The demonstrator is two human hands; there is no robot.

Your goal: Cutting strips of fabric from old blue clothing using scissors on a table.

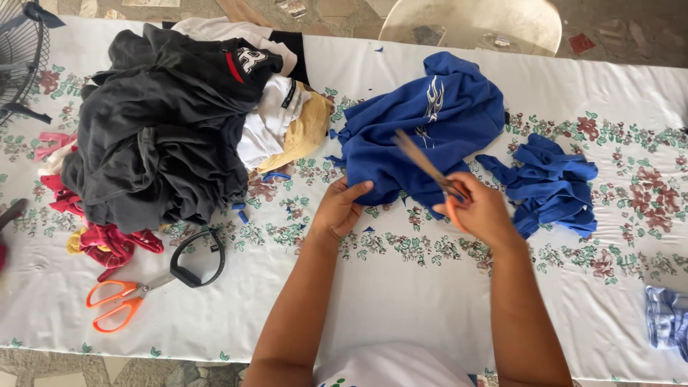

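A blue garment (pixel 430 122) with a white flame print lies bunched on the white floral tablecloth (pixel 401 287). My left hand (pixel 338 208) grips its near edge. My right hand (pixel 479 209) holds orange-handled scissors (pixel 424 163), blades blurred and pointing up-left over the blue cloth. A pile of cut blue fabric pieces (pixel 548 185) rests just right of my right hand.
A heap of dark grey, white, yellow and red clothes (pixel 161 129) fills the left side. A second pair of orange-handled scissors (pixel 118 301) and a black strap loop (pixel 197 259) lie near the front left. A fan (pixel 21 50) stands far left, a plastic chair (pixel 473 25) behind the table.
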